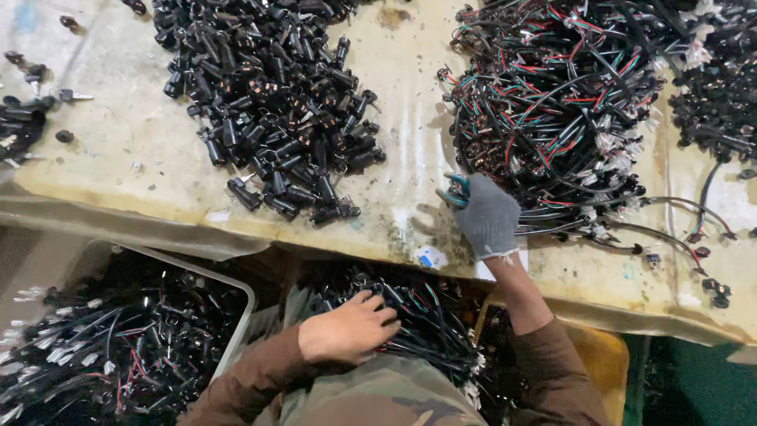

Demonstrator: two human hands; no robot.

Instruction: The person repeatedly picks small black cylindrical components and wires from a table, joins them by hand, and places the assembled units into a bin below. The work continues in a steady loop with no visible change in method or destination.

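My right hand [487, 214], in a grey knit glove, rests on the worktable [142, 150] at the near edge of a big tangle of black, red and green wire harnesses [552, 102]. Its fingers are closed around a small tool with green handles [455, 189]. My bare left hand [348, 327] lies lower down on a bundle of black wires [430, 319] in my lap, fingers curled onto the strands. A heap of small black cylindrical connectors [276, 102] lies on the table to the left of the gloved hand.
A grey bin [236, 292] at lower left holds more wire harnesses. More black parts sit at the table's far left [20, 118] and far right [721, 102]. Loose wires with connectors [694, 237] trail at right. A yellow container [603, 355] stands below the table edge.
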